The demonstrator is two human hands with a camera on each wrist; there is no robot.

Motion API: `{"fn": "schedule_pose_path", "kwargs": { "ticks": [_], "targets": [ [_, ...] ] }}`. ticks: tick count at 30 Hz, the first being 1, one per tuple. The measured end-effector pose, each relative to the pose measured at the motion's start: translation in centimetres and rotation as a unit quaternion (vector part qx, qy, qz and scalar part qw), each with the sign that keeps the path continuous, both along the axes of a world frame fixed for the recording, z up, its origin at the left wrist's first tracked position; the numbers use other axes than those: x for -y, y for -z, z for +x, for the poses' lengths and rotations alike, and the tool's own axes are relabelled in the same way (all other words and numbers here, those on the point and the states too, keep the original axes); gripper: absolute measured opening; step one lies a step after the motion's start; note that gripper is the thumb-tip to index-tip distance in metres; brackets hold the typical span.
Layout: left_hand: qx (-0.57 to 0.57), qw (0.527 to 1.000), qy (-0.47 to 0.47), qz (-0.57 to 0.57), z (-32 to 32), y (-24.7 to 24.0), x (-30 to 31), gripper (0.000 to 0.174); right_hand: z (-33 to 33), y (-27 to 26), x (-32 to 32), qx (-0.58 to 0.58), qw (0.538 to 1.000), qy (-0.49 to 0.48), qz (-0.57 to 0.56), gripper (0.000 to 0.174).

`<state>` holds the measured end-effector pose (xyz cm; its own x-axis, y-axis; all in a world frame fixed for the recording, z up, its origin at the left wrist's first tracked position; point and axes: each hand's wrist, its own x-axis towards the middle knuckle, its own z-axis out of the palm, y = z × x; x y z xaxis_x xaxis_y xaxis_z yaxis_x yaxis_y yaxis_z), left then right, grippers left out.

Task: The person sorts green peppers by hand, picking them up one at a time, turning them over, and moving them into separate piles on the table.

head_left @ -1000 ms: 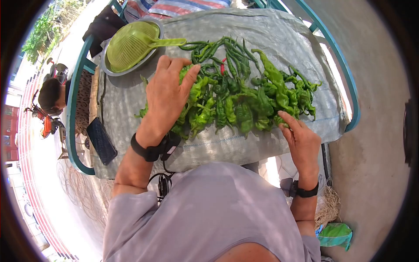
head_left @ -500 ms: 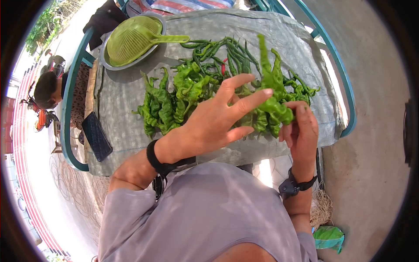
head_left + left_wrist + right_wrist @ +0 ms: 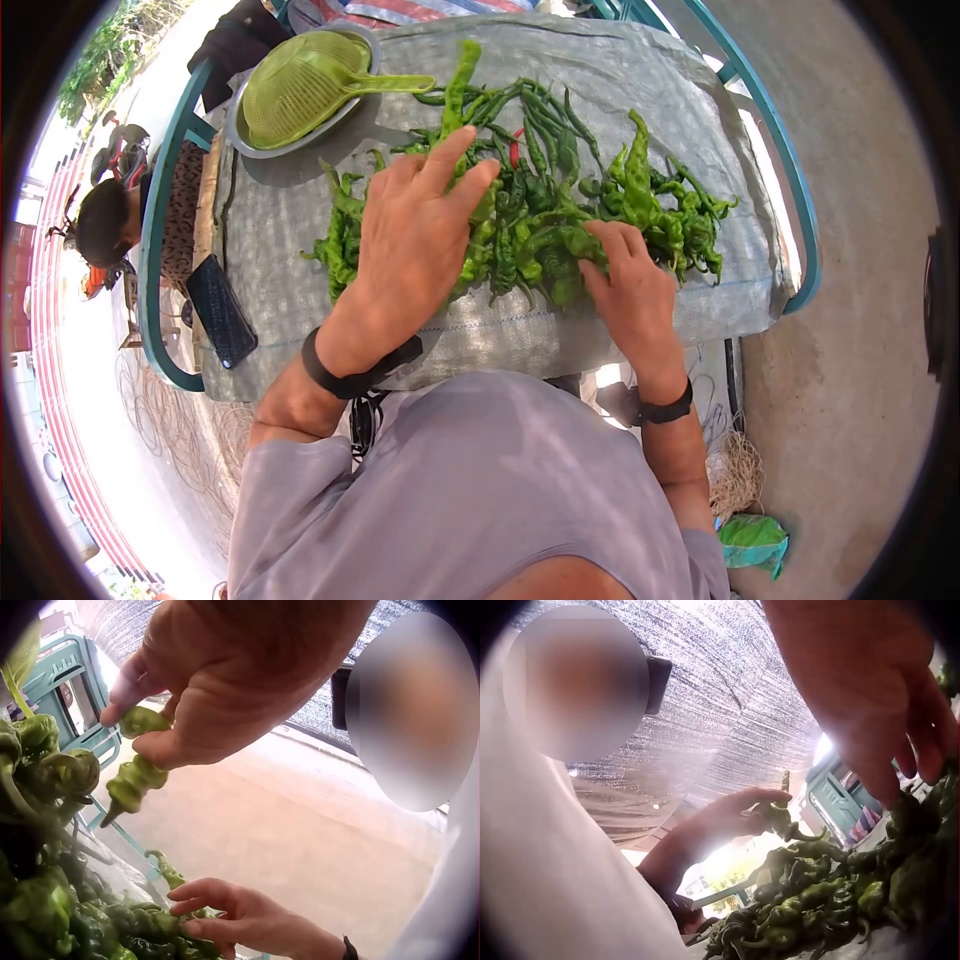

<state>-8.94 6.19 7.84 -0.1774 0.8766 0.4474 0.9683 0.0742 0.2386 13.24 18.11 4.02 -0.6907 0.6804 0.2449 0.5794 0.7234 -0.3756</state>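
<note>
A long, wrinkled green pepper (image 3: 462,82) is pinched between the thumb and fingers of my left hand (image 3: 415,235), above the left part of the pepper heap. The left wrist view shows its bumpy, pointed end (image 3: 133,787) below the thumb. My right hand (image 3: 637,295) reaches into the front of the heap from the right, its fingers and thumb spread a little at a dark green pepper (image 3: 562,248). In the right wrist view, those fingers point down at the peppers (image 3: 810,896). Several thin green chillies (image 3: 540,120) and a red one (image 3: 515,150) lie behind.
A grey woven sheet (image 3: 690,90) covers the surface inside a teal frame (image 3: 150,290). At the back left, a yellow-green strainer (image 3: 305,85) lies upside down on a metal basin (image 3: 240,135). A phone (image 3: 220,315) lies at the left edge. A person (image 3: 105,220) is beyond it.
My left hand swung right toward the right hand, then back left, and now holds a long pepper. My right hand lifted at a pepper half a second ago and has since moved left into the heap.
</note>
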Motion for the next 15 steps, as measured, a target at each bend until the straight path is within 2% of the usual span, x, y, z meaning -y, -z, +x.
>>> {"fn": "schedule_pose_path", "kwargs": {
  "ticks": [2,5,8,9,11,14,15],
  "targets": [
    [-0.016,0.999,-0.003,-0.030,0.0,1.2,0.0,0.061,-0.8,0.7,0.1,0.061,0.998,0.003,0.025,0.033],
    [-0.005,0.999,0.012,-0.045,-0.4,2.0,0.3,0.063,-1.0,1.2,-0.4,0.034,0.999,0.000,0.030,0.032],
    [-0.029,0.999,-0.005,-0.012,-0.6,1.1,-0.1,0.059,-0.7,2.1,-1.0,-0.097,0.994,0.018,0.043,0.026],
    [-0.004,1.000,0.013,0.010,-0.8,1.1,-0.2,0.058,-0.7,1.6,-0.9,-0.131,0.988,0.051,-0.069,0.025],
    [0.046,0.996,0.049,0.052,-1.2,1.3,-0.4,0.055,-0.7,-0.1,-0.4,-0.192,0.931,0.116,-0.288,0.024],
    [0.164,0.976,0.121,0.077,0.4,0.6,-1.0,0.051,-1.3,-0.8,-0.3,-0.286,0.861,0.044,-0.418,0.029],
    [0.153,0.974,0.144,0.080,1.0,0.8,-1.2,0.051,-1.5,-1.0,-0.2,-0.307,0.832,0.020,-0.461,0.030]
  ]
}}
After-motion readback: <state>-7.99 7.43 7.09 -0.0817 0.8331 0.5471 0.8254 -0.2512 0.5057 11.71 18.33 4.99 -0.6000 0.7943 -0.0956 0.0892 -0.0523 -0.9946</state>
